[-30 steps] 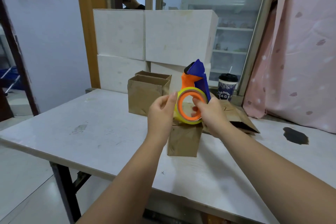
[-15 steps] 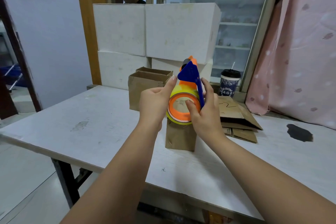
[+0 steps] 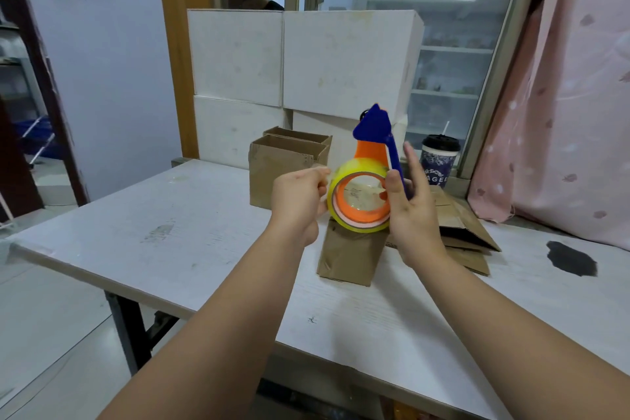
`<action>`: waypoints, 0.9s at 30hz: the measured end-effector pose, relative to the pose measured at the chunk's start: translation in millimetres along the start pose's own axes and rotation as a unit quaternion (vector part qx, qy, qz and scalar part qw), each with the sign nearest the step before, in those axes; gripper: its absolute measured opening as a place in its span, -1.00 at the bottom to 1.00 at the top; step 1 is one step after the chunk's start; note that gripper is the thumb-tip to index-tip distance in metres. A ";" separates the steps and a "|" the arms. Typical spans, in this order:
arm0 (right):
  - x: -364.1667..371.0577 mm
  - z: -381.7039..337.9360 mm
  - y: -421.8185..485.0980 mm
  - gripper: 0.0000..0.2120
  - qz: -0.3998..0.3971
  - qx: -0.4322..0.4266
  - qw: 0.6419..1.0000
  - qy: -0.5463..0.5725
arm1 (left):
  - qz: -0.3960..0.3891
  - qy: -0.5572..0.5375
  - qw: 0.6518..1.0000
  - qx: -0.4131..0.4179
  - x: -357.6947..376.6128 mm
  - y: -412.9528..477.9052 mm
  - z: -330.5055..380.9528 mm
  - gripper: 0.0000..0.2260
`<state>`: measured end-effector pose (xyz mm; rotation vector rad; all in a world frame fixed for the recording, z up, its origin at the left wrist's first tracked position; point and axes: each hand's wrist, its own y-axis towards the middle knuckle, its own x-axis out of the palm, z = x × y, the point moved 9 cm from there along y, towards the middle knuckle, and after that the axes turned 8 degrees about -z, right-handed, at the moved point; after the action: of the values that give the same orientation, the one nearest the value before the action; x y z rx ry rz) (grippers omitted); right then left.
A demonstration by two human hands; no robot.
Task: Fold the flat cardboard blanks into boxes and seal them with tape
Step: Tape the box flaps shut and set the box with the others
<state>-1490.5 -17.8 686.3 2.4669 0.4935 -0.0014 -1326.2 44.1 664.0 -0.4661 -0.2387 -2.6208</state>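
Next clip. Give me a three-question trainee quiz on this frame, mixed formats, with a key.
1. True or false: the right hand holds the dispenser above the table.
2. What stands behind the blanks? A. cup B. bottle C. bowl
3. Fill in: the blanks lie to the ___ of the small box.
Key: 1 true; 2 A; 3 right.
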 end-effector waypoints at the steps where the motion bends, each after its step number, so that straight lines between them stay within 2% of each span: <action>1: -4.3 5.9 1.0 -0.25 0.020 0.029 0.999 0.031 | -0.002 -0.018 1.000 -0.021 0.6 0.3 -7.0 -0.89; 4: -5.0 15.2 7.2 -0.19 -0.008 0.093 0.987 0.133 | 0.023 0.004 0.999 -0.038 -6.3 1.9 -21.7 -0.86; 7: 0.7 11.0 15.2 -0.18 -0.085 0.099 0.985 0.117 | 0.021 -0.003 0.999 -0.039 -10.6 -1.1 -26.7 -0.78; 9: 2.8 10.5 18.6 -0.22 -0.105 0.104 0.983 0.109 | 0.010 0.000 0.998 -0.057 -11.1 -5.5 -31.5 -0.72; 12: 3.4 7.2 26.7 -0.36 -0.116 0.123 0.979 0.112 | 0.011 -0.008 0.995 -0.098 -8.5 -12.9 -45.7 -0.83; 15: 8.9 7.4 34.4 -0.41 -0.192 0.159 0.965 0.076 | 0.061 -0.024 0.996 -0.066 -14.9 -15.7 -49.1 -0.88; 18: 16.4 13.3 31.6 -0.40 -0.259 0.186 0.947 0.029 | 0.101 0.001 0.995 0.005 -25.3 -15.3 -45.6 -0.80; 20: 20.3 16.2 28.1 -0.46 -0.266 0.179 0.947 0.007 | 0.115 0.015 0.993 0.035 -28.2 -16.3 -44.7 -0.79; 22: 19.7 17.1 26.6 -0.48 -0.247 0.165 0.955 0.016 | 0.127 0.007 0.991 0.029 -30.1 -16.7 -48.6 -0.77; 25: 15.3 14.7 28.6 -0.42 -0.224 0.146 0.963 0.046 | 0.117 0.004 0.993 0.010 -29.0 -13.7 -56.9 -0.71; 27: 14.1 12.9 30.7 -0.40 -0.220 0.133 0.964 0.063 | 0.107 0.049 0.993 0.021 -26.7 -11.2 -56.7 -0.73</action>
<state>-1465.2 -43.1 691.8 2.5696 1.1557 -0.0983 -1325.3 51.1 600.7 -0.3276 -0.2005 -2.4165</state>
